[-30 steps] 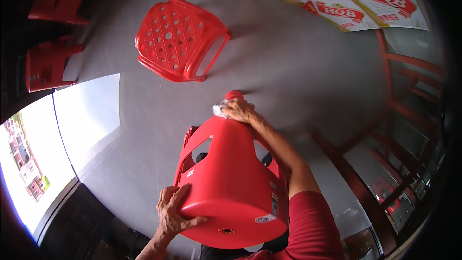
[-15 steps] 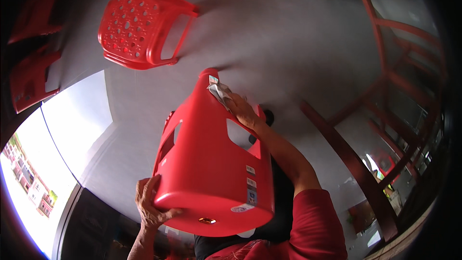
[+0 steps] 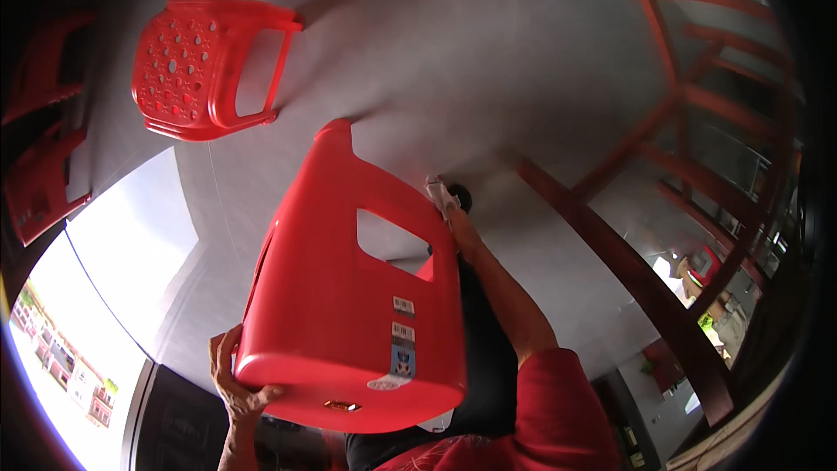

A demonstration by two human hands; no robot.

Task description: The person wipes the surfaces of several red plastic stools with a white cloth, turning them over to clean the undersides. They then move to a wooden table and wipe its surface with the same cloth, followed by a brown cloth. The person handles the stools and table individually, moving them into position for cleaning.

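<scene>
A red plastic stool (image 3: 323,297) is tipped over in front of me, its seat towards me and its legs pointing away. Stickers run down its side, near a large cut-out. My left hand (image 3: 241,388) grips the seat's lower left corner, thumb on the top face and fingers around the edge. At the stool's right side, my right hand (image 3: 460,225) is closed on a crumpled whitish cloth (image 3: 443,195), against or just beside the edge of a leg. The fingers of that hand are partly hidden.
A second red stool (image 3: 187,70), with a holed seat, lies on the grey floor (image 3: 418,53) at the far left. More red plastic furniture (image 3: 42,179) stands along the left edge. Dark reddish wooden frames (image 3: 628,271) fill the right side. A bright opening (image 3: 113,236) is at left.
My right hand has drawn the cloth back from the tip of one leg to the stool's right side. The held stool has shifted left and turned slightly, with my left hand still on its corner.
</scene>
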